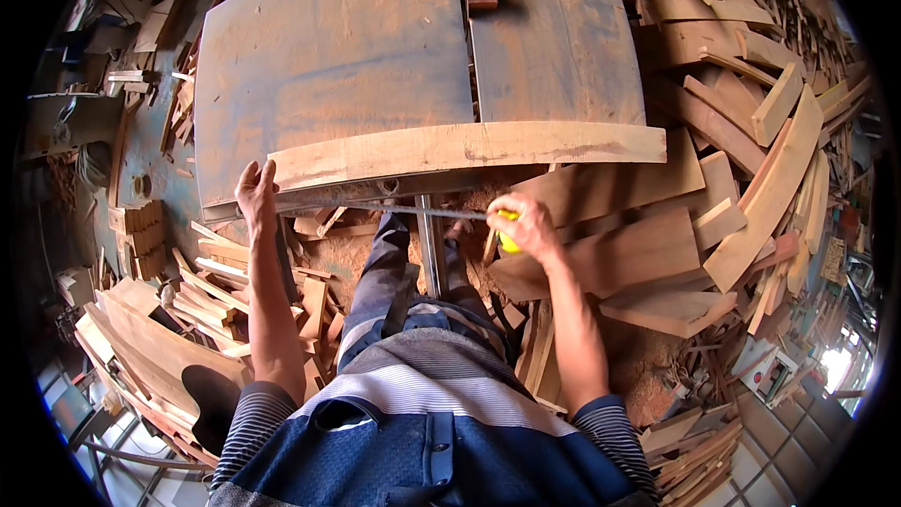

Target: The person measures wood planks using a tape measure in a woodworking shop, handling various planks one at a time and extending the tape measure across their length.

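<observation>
My right hand (525,228) is closed around a yellow tape measure (508,231), held just in front of the saw-table's near edge. Its thin blade (436,213) stretches left, below the edge of a long pale wooden board (469,144), toward my left hand (256,192). That hand is closed at the board's left end, fingertips against the wood, with the tape's end apparently in its grip; the fingers hide the exact hold. The board lies across the near side of a worn metal table (338,47), its right end jutting past the table.
A narrow slot (472,66) splits the tabletop. Wide boards and offcuts (694,225) are heaped on the right. More cut strips (211,296) and a curved panel (150,333) lie at the left. Sawdust (343,263) covers the floor around a metal post (431,249) near my legs.
</observation>
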A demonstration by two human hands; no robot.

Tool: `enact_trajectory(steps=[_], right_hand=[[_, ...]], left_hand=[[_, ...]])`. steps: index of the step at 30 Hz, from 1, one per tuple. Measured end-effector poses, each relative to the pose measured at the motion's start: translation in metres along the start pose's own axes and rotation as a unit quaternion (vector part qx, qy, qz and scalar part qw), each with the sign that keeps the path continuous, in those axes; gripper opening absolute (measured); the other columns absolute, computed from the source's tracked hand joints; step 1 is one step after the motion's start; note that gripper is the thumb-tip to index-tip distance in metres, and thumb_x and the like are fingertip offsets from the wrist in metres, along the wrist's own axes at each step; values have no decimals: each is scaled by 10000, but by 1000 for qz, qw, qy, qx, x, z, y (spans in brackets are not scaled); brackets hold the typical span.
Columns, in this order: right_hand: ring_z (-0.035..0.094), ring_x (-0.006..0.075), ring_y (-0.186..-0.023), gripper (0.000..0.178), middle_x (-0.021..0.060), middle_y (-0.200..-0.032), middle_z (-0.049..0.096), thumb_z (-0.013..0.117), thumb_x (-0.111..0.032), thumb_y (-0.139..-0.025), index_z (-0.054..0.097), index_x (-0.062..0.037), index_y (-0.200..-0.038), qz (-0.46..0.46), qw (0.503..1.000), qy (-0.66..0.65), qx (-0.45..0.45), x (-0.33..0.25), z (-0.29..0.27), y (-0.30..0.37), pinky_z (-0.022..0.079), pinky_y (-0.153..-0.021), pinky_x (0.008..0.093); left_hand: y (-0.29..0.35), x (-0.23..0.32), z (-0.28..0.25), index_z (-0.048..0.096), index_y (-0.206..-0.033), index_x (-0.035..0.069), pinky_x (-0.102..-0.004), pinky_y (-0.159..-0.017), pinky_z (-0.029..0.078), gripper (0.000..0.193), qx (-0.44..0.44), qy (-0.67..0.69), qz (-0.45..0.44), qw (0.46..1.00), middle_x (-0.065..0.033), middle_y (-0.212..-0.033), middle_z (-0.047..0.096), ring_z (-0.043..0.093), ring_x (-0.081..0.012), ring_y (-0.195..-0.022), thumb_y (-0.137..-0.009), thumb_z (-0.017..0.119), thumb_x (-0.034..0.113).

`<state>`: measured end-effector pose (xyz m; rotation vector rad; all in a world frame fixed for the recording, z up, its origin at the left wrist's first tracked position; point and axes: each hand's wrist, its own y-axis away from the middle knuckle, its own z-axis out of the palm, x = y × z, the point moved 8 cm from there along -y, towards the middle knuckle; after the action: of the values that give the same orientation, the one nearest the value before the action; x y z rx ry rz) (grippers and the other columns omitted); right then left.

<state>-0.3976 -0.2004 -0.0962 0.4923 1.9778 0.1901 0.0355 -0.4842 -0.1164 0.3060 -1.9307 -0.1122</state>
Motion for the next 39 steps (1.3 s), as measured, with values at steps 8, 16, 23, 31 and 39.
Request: enact_trajectory(steps=[8, 16, 23, 31, 39], right_hand=[[613, 164, -733, 283, 94, -853, 668, 681, -237, -847, 691, 10, -983, 236, 922, -301, 56, 98, 26, 126, 492, -659, 282], [605, 202, -752, 184, 94, -892, 615, 609, -224, -933, 604, -61, -1019, 131, 719, -636, 247, 136, -12, 194, 511, -552, 324], [602, 199, -783, 175, 78, -917, 612, 601, -244, -949, 614, -99, -1044, 132, 692, -653, 278, 151, -20, 203, 519, -543, 330], [607, 205, -774, 168, 79, -923, 629, 602, -252, -948, 621, -114, -1042, 142, 682, -666, 266, 150, -11, 177, 510, -541, 336], [602, 186, -720, 164, 40, -853, 637, 621, -294, -911, 640, -154, -993, 230, 630, -662, 334, 167, 7, 184, 490, -538, 316]], left_hand=[[91, 121, 91, 619, -1223, 13, -428, -986, 494, 565, -16, -266, 372, 889, -166, -1219, 636, 593, -285, -1143, -799, 833, 319], [111, 70, 212, 485, -1314, -12, -550, -1176, 258, 991, -281, -395, 488, 725, -237, -1424, 432, 355, -429, -1381, -600, 855, 567], [112, 77, 216, 519, -1249, -5, -497, -1027, 403, 915, -267, -370, 512, 728, -179, -1243, 516, 501, -378, -1176, -593, 879, 521], [75, 93, 233, 539, -1217, 14, -483, -990, 443, 876, -253, -358, 519, 734, -161, -1200, 534, 526, -371, -1124, -590, 881, 520], [-3, 118, 278, 541, -1245, 28, -491, -1015, 436, 853, -255, -374, 517, 726, -175, -1238, 534, 518, -384, -1159, -640, 866, 533]])
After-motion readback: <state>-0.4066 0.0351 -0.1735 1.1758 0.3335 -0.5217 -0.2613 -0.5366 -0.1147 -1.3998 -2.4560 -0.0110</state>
